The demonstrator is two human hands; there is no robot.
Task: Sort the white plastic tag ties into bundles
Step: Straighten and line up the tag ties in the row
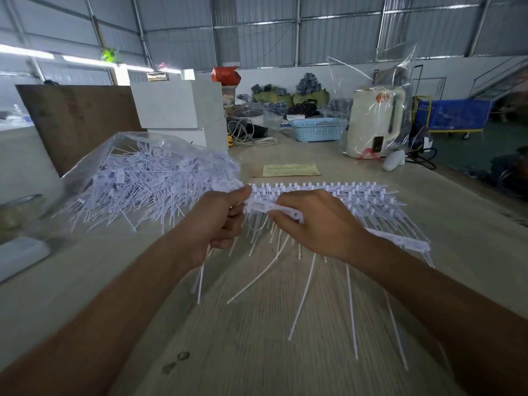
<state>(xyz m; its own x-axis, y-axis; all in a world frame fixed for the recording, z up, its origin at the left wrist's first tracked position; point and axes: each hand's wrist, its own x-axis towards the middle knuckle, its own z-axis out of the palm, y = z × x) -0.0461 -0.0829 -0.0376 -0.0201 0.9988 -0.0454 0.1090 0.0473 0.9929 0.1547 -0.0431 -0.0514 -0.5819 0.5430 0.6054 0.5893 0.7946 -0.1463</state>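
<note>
Tag ties [274,208] are held over the surface [257,338]: the left hand [221,221] is curled round a small bunch, heads lined up, while the right hand [311,224] pinches another, probably evening them. Loose ties fill the bag [137,172] nearby.

i can't make out how many tag ties [258,205] sit between the hands, the left hand [221,220] and right hand [310,224] cover their heads. the lower table [257,338] is smeared with motion blur. print on the yellow paper [291,170] is too small to read. both forearms run off the bottom edge. the loose pile [148,178] blurs inside its clear bag [94,158].
</note>
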